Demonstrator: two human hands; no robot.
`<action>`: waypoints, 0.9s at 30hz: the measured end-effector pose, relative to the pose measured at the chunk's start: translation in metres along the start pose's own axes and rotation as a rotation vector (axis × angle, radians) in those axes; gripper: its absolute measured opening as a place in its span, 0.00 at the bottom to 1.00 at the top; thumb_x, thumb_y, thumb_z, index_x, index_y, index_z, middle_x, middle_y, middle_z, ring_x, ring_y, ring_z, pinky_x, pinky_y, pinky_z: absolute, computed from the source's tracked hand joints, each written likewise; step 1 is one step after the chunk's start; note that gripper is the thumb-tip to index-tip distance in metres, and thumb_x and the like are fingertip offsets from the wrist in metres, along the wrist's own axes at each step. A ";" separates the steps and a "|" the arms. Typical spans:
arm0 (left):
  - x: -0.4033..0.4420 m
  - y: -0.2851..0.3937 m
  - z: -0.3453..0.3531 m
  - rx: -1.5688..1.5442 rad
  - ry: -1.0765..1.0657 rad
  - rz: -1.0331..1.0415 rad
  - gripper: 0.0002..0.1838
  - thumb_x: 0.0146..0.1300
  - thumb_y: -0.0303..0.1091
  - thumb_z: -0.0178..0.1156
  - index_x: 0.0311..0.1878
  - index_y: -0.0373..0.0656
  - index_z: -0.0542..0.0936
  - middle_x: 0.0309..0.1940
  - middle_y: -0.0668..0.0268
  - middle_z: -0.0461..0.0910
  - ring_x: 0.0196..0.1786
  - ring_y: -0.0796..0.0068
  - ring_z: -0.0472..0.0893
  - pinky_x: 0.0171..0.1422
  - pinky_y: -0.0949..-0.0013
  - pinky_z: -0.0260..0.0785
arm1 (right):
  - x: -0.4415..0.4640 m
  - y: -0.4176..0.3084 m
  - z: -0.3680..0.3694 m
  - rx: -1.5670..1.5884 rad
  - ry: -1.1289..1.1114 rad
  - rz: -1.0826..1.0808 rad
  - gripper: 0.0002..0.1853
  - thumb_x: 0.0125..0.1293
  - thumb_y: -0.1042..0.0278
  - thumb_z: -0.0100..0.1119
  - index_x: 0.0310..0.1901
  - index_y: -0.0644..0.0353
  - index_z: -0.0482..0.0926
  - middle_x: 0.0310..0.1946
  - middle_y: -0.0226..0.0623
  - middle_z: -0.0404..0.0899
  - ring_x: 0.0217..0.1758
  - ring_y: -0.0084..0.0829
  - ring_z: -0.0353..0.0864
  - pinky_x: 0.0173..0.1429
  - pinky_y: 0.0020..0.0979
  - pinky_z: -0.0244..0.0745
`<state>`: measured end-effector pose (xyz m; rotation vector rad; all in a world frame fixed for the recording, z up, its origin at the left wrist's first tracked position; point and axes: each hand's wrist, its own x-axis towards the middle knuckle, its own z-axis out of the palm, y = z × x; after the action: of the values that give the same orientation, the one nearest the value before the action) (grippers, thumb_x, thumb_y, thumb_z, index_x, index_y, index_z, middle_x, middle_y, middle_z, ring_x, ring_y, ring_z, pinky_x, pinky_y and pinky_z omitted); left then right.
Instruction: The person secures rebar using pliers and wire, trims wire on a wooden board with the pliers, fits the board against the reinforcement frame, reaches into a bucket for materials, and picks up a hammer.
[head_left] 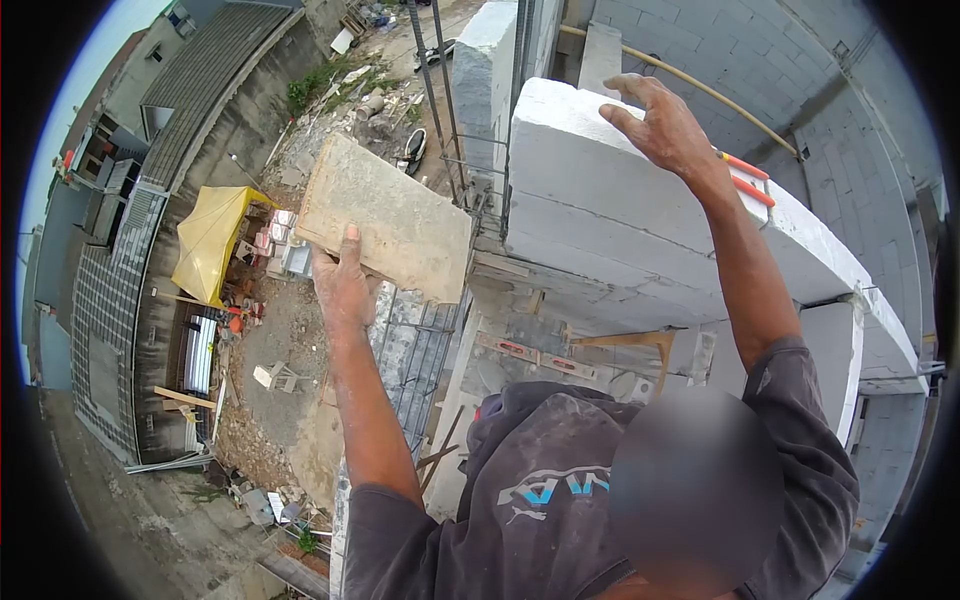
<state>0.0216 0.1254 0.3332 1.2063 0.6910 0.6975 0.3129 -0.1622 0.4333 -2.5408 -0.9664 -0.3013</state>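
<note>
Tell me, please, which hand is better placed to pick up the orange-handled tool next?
Probably the right: the right hand holds nothing and is near the orange-handled tool on the white block wall, while the left hand grips the flat board.

Left grip (345, 292) clamped, right grip (668, 132) outstretched, loosely curved.

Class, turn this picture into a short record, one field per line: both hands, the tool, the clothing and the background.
Left hand: grips a flat, dusty tan board, thumb on its visible face
Right hand: open, at the top edge of a pale grey-white block wall; contact unclear
Tool: orange-red-handled hand tool, lying on the wall's top
Clothing: dark grey T-shirt with blue-and-white chest print
Background: yellow sheet canopy over the ground, picture left
</note>
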 end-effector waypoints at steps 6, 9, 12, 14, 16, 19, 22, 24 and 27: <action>0.019 -0.016 -0.018 -0.162 0.136 -0.038 0.33 0.72 0.36 0.62 0.75 0.49 0.59 0.64 0.55 0.72 0.63 0.54 0.77 0.56 0.44 0.81 | -0.005 0.007 0.039 -0.148 -0.134 0.082 0.35 0.69 0.35 0.58 0.69 0.50 0.75 0.73 0.52 0.66 0.77 0.53 0.62 0.77 0.57 0.59; 0.040 -0.033 -0.033 -0.210 0.138 0.055 0.32 0.71 0.33 0.62 0.74 0.48 0.60 0.65 0.57 0.72 0.66 0.55 0.75 0.60 0.44 0.77 | -0.012 0.019 0.056 -0.178 -0.068 0.017 0.37 0.69 0.31 0.55 0.69 0.49 0.75 0.71 0.51 0.66 0.78 0.52 0.59 0.79 0.60 0.53; 0.078 -0.046 -0.049 -0.294 0.068 0.212 0.29 0.70 0.29 0.61 0.72 0.47 0.64 0.64 0.58 0.73 0.65 0.59 0.75 0.62 0.50 0.76 | -0.019 0.015 0.061 -0.252 -0.022 -0.020 0.40 0.67 0.27 0.54 0.70 0.49 0.73 0.71 0.49 0.65 0.78 0.50 0.57 0.81 0.59 0.49; 0.100 -0.045 -0.050 -0.330 0.074 0.242 0.24 0.70 0.25 0.58 0.68 0.43 0.69 0.63 0.58 0.73 0.63 0.61 0.76 0.61 0.56 0.76 | -0.024 0.013 0.065 -0.328 0.017 -0.058 0.41 0.66 0.26 0.55 0.71 0.49 0.72 0.70 0.47 0.65 0.77 0.48 0.57 0.81 0.58 0.49; 0.140 -0.054 -0.068 -0.266 0.172 0.184 0.19 0.67 0.24 0.56 0.62 0.40 0.74 0.60 0.58 0.74 0.59 0.63 0.77 0.61 0.59 0.75 | -0.025 0.013 0.067 -0.370 0.036 -0.056 0.42 0.64 0.26 0.57 0.71 0.47 0.71 0.70 0.47 0.65 0.77 0.48 0.58 0.81 0.56 0.50; 0.193 -0.075 -0.080 0.515 0.274 0.534 0.14 0.63 0.25 0.56 0.51 0.36 0.80 0.55 0.57 0.76 0.53 0.63 0.78 0.63 0.62 0.72 | -0.023 0.007 0.067 -0.400 0.037 -0.034 0.42 0.63 0.27 0.60 0.71 0.46 0.70 0.70 0.45 0.65 0.77 0.48 0.59 0.81 0.56 0.52; 0.262 -0.109 -0.079 0.670 0.196 0.719 0.11 0.58 0.27 0.58 0.44 0.36 0.81 0.48 0.58 0.78 0.47 0.65 0.78 0.60 0.67 0.70 | -0.022 0.002 0.067 -0.392 0.050 -0.030 0.41 0.61 0.29 0.64 0.69 0.47 0.72 0.69 0.45 0.66 0.76 0.47 0.59 0.80 0.56 0.54; 0.302 -0.128 -0.066 0.492 0.124 0.631 0.10 0.58 0.28 0.58 0.42 0.37 0.83 0.46 0.58 0.79 0.47 0.63 0.79 0.58 0.65 0.71 | -0.021 0.002 0.068 -0.398 0.061 -0.034 0.41 0.60 0.30 0.65 0.69 0.47 0.73 0.68 0.44 0.66 0.75 0.46 0.60 0.79 0.56 0.55; 0.340 -0.150 -0.034 0.338 0.038 0.454 0.10 0.58 0.28 0.57 0.41 0.37 0.84 0.45 0.59 0.81 0.49 0.62 0.78 0.54 0.63 0.70 | -0.019 0.006 0.070 -0.418 0.073 -0.061 0.41 0.59 0.33 0.68 0.69 0.47 0.71 0.67 0.44 0.66 0.74 0.47 0.62 0.77 0.56 0.59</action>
<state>0.2180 0.3810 0.1461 1.6930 0.5834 1.0082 0.3067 -0.1467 0.3619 -2.8470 -1.0436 -0.6708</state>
